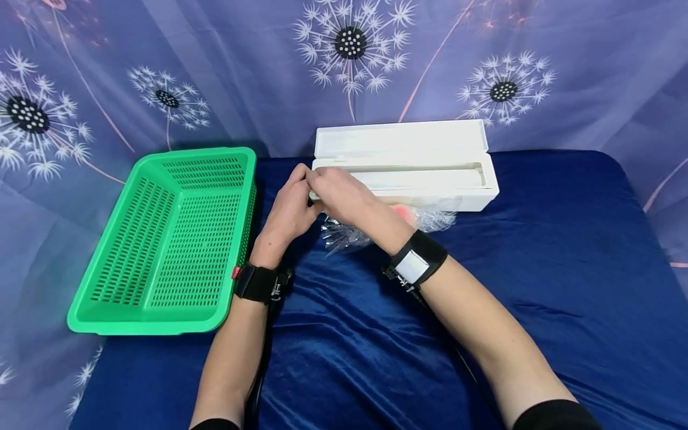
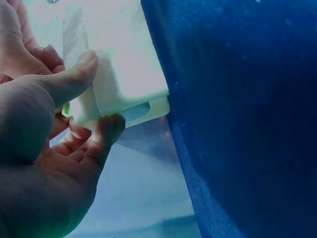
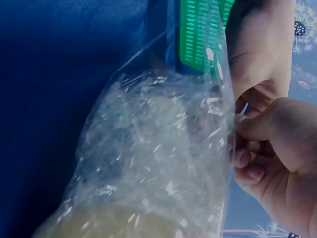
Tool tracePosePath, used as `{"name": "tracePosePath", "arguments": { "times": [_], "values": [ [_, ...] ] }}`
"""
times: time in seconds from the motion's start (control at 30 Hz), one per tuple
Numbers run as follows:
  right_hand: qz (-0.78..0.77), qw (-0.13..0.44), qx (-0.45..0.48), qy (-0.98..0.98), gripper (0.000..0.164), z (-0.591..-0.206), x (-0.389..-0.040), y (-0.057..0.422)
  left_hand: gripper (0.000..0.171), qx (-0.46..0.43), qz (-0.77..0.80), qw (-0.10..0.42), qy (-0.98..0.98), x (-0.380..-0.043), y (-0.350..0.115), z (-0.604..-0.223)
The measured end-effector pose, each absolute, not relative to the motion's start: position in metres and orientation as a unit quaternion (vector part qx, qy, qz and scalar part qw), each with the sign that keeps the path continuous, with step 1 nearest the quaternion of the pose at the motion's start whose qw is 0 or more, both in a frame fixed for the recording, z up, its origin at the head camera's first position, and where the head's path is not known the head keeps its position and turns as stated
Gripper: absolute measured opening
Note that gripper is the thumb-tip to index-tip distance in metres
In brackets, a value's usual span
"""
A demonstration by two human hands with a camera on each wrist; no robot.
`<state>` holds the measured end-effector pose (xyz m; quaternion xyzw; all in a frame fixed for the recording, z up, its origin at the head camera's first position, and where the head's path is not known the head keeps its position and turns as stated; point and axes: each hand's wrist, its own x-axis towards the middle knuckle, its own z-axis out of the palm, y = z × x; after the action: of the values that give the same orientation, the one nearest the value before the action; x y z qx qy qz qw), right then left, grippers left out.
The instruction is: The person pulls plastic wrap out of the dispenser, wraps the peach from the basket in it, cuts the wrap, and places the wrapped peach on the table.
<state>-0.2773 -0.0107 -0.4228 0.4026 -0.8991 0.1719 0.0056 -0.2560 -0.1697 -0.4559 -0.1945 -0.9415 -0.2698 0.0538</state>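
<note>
A long white cling film box (image 1: pixel 467 202) lies at the back with its lid (image 1: pixel 403 139) raised. Inside rests a white roll (image 1: pixel 424 179). Clear cling film (image 1: pixel 438 220) spreads crumpled over its front, across a pinkish round thing (image 1: pixel 403 212). My left hand (image 1: pixel 286 212) grips the box's left end, thumb and fingertips on its corner in the left wrist view. Crossing over beside it, my right hand (image 1: pixel 344 194) pinches the film's edge at that end. In the right wrist view the film (image 3: pixel 153 134) hangs wrinkled beside the fingertips, over something beige.
A green plastic basket (image 1: pixel 156 327) with slotted walls stands to the left, close to my left forearm. Dark blue cloth (image 1: pixel 344 358) covers the table. Behind the box hangs a purple curtain (image 1: pixel 258 71) with dandelion prints. Each wrist wears a black strap.
</note>
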Motion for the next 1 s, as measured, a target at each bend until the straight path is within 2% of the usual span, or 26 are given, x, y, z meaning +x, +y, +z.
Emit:
{"name": "tracePosePath", "arguments": {
  "times": [0.3,0.5,0.73,0.8,1.0],
  "values": [
    [0.167,0.020,0.404,-0.899,0.033,-0.425,-0.276,-0.008,0.012,-0.190,-0.272,0.048,-0.942,-0.255,-0.168,-0.455],
    [0.153,0.042,0.409,-0.899,0.048,-0.428,-0.273,-0.007,0.020,-0.191,-0.260,0.046,-0.945,-0.253,-0.170,-0.455],
    [0.186,0.024,0.410,-0.893,0.025,-0.426,-0.265,0.007,0.019,-0.199,-0.252,0.053,-0.946,-0.252,-0.171,-0.455],
    [0.198,0.022,0.418,-0.886,0.025,-0.426,-0.260,0.016,0.022,-0.206,-0.249,0.059,-0.945,-0.252,-0.171,-0.455],
    [0.275,0.061,0.411,-0.867,0.016,-0.428,-0.240,0.052,0.030,-0.224,-0.247,0.065,-0.941,-0.255,-0.172,-0.455]
  ]
}}
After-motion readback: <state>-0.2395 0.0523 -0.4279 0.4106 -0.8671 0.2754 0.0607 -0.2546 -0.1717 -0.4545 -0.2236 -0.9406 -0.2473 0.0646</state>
